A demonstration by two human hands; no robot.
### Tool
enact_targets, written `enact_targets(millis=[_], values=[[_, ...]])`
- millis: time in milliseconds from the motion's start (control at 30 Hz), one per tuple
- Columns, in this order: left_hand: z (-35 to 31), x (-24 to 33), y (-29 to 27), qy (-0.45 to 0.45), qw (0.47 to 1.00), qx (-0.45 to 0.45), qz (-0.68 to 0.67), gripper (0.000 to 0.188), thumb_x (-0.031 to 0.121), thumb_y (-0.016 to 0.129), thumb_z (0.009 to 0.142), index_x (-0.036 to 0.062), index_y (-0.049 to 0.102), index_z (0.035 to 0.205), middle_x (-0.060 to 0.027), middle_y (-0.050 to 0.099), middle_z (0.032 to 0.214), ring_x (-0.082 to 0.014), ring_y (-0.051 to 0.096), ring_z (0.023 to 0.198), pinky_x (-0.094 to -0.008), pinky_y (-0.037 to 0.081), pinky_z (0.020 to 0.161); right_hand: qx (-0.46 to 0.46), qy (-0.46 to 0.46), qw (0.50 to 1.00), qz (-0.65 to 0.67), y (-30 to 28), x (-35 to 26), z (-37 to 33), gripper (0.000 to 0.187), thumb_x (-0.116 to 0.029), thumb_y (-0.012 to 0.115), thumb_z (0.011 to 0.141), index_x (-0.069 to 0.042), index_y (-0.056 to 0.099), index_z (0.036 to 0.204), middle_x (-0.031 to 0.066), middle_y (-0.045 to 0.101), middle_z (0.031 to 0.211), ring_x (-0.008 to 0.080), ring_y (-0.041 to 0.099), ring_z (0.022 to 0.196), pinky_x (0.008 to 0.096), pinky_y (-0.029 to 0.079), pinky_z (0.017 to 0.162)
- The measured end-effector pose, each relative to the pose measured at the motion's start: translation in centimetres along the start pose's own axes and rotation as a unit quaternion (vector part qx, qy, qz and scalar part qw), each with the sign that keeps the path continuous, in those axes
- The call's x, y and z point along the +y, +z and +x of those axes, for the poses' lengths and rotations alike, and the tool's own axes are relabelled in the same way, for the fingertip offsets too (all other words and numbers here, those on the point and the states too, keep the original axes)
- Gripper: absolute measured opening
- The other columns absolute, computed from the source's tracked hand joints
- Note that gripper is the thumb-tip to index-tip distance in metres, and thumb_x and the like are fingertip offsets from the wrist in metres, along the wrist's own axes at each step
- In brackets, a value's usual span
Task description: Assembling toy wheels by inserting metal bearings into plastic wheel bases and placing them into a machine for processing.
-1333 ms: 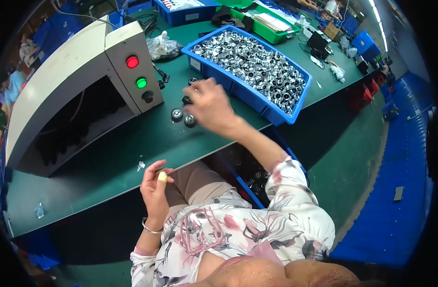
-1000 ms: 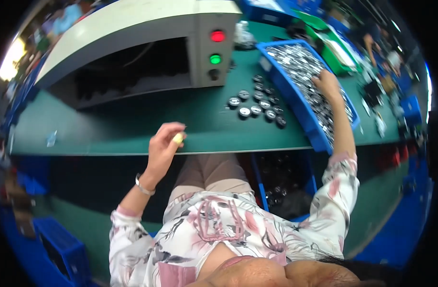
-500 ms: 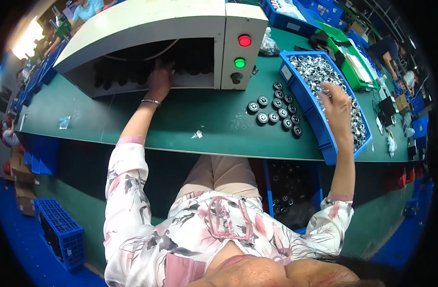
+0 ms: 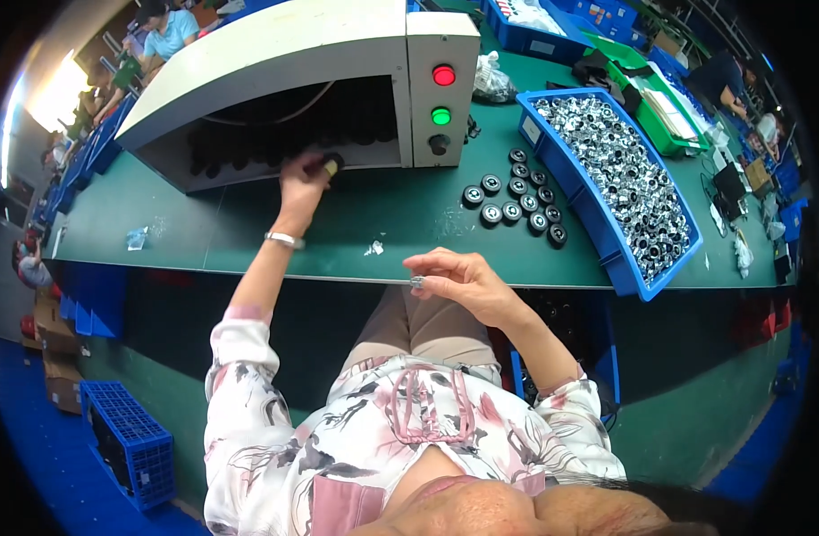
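Observation:
At the opening of a cream-coloured box-shaped machine (image 4: 275,54), my left hand (image 4: 304,181) grips a small black wheel (image 4: 332,167) with a pale yellowish patch. More dark round pieces sit in shadow inside the machine. Over the table's front edge, my right hand (image 4: 467,281) pinches a small shiny metal part (image 4: 417,281) between thumb and fingertips. A blue bin (image 4: 597,250) full of similar silvery parts (image 4: 619,170) stands to the right. Between it and the machine, several black wheels (image 4: 528,201) lie grouped on the green table (image 4: 356,232).
The machine's front panel has a red light (image 4: 444,75), a green light (image 4: 441,116) and a black knob (image 4: 439,144). Behind the bin are a plastic bag (image 4: 492,80) and a green tray (image 4: 668,125). A blue crate (image 4: 128,442) stands on the floor at left. Other people work far off.
My left hand has come out of the machine's opening with a black wheel. My right hand has left the bin and moved left to the table edge, carrying a metal part.

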State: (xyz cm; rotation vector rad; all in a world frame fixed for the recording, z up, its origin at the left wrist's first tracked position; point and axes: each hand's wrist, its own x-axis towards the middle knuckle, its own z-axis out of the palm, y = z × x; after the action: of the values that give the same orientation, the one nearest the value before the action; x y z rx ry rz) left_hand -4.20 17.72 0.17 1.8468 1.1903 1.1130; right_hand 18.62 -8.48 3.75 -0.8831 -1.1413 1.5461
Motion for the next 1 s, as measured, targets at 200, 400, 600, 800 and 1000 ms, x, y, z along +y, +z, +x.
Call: enact_targets(millis=[200, 400, 600, 800, 1000], values=[[-13.3, 7.7, 0.6, -0.168, 0.893, -0.183, -0.376, 0.016, 0.008, 0.069, 0.092, -0.0020, 0.064, 0.103, -0.0046, 0.066, 0.092, -0.0113, 0.065, 0.084, -0.0267, 0.055, 0.079, 0.191, -0.119, 0.939, -0.259, -0.1, 2.4, 1.9, 0.015, -0.004, 0.067, 0.090, 0.001, 0.065, 0.104, 0.0038, 0.063, 0.093, 0.0138, 0.063, 0.088, 0.0260, 0.051, 0.079], [-20.0, 8.9, 3.6, -0.173, 0.858, -0.153, -0.458, 0.012, 0.006, 0.067, 0.094, -0.0015, 0.067, 0.104, -0.0062, 0.064, 0.100, -0.0147, 0.065, 0.090, -0.0284, 0.057, 0.085, 0.255, -0.186, 0.741, -0.593, -2.9, 3.0, 3.1, 0.027, -0.003, 0.073, 0.078, -0.002, 0.066, 0.105, 0.0140, 0.062, 0.096, 0.0322, 0.058, 0.093, 0.0392, 0.049, 0.080], [-23.1, 6.9, 4.3, -0.203, 0.841, -0.135, -0.483, 0.010, 0.005, 0.072, 0.090, -0.0020, 0.070, 0.096, -0.0043, 0.062, 0.102, -0.0116, 0.061, 0.082, -0.0268, 0.055, 0.076, 0.113, -0.141, 0.933, -0.312, 1.3, 3.0, -1.8, 0.026, -0.002, 0.075, 0.079, -0.001, 0.071, 0.104, 0.0110, 0.064, 0.098, 0.0226, 0.063, 0.087, 0.0315, 0.052, 0.074], [-25.0, 6.4, 4.5, -0.285, 0.821, -0.171, -0.464, 0.009, 0.004, 0.069, 0.092, -0.0022, 0.068, 0.099, -0.0043, 0.063, 0.096, -0.0119, 0.064, 0.080, -0.0250, 0.054, 0.074, 0.115, -0.056, 0.964, -0.231, 2.5, 6.8, -3.3, 0.012, -0.001, 0.073, 0.081, 0.003, 0.068, 0.091, 0.0052, 0.061, 0.081, 0.0118, 0.061, 0.073, 0.0242, 0.049, 0.066], [-26.1, 4.9, 4.3, -0.331, 0.788, -0.195, -0.482, 0.012, 0.005, 0.067, 0.094, -0.0028, 0.066, 0.103, -0.0045, 0.064, 0.096, -0.0111, 0.065, 0.081, -0.0230, 0.054, 0.073, 0.140, -0.017, 0.974, -0.179, 2.8, 9.2, -3.9, 0.012, -0.004, 0.072, 0.083, 0.003, 0.063, 0.085, 0.0051, 0.059, 0.079, 0.0097, 0.059, 0.071, 0.0247, 0.047, 0.063]])
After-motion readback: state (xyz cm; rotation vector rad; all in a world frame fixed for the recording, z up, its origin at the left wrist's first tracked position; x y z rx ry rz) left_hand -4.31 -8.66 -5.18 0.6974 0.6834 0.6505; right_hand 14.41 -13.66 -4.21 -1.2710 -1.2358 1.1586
